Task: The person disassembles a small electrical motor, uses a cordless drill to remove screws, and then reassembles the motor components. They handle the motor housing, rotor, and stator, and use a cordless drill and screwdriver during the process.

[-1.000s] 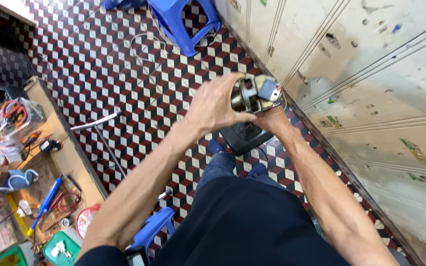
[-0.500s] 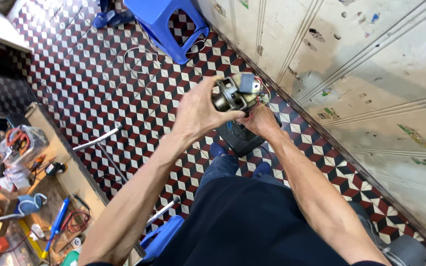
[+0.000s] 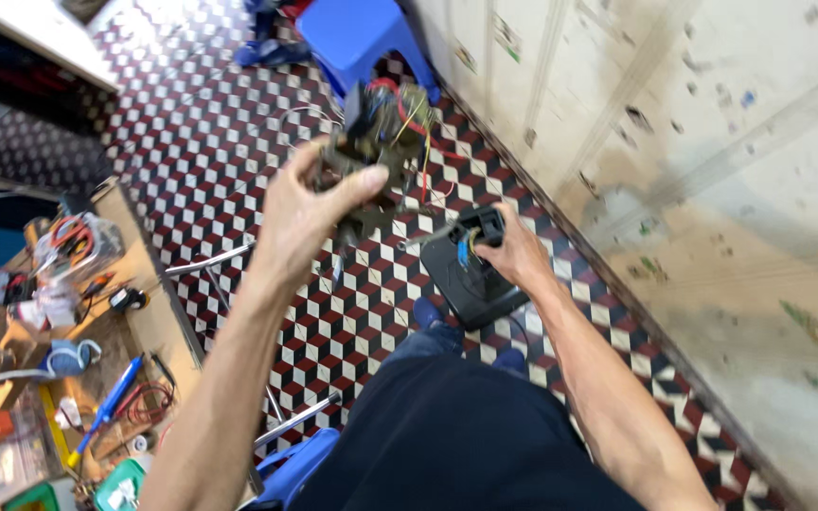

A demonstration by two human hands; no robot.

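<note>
Where both hands sat together on the motor-like assembly half a second ago, they have now split apart; I read that as the two-handed hold giving way to one hand carrying and the other working a tool. My left hand (image 3: 310,213) has its fingers (image 3: 357,180) curled tight around the small wired assembly (image 3: 381,142), thumb pressed on its near face, so the piece sits up above the knuckles with red and yellow wires (image 3: 423,156) trailing off its right side; my right hand (image 3: 513,251) is lower and clear of it, fingers wrapped shut on a dark-handled tool (image 3: 475,232) whose metal tip points back toward the assembly without touching it. Beneath lie the dark flat box (image 3: 471,284) on the checkered tile floor (image 3: 239,123), a blue stool (image 3: 362,33) beyond, and the cluttered workbench (image 3: 158,326) off to my left.
</note>
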